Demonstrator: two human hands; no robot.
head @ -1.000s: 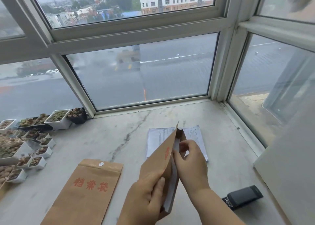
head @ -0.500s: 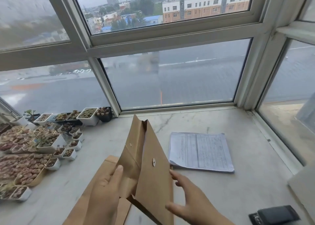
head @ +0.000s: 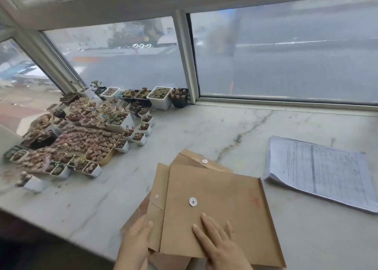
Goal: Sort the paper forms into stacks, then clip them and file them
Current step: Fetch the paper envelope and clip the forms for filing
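While the right hand (head: 219, 244) lies flat with straight fingers on the top kraft envelope (head: 216, 206), the left hand (head: 136, 243) presses its edge, fingers extended. That envelope sits on a second envelope (head: 196, 158) on the marble sill (head: 214, 126). Paper forms (head: 321, 171) lie stacked to the right, succulent pots (head: 98, 130) to the left.

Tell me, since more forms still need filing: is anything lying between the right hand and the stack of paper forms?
Nothing visible does. The right hand rests flat on the top envelope, and only bare marble sill shows between that envelope's right edge and the stack of paper forms. The succulent pots sit on the opposite side.
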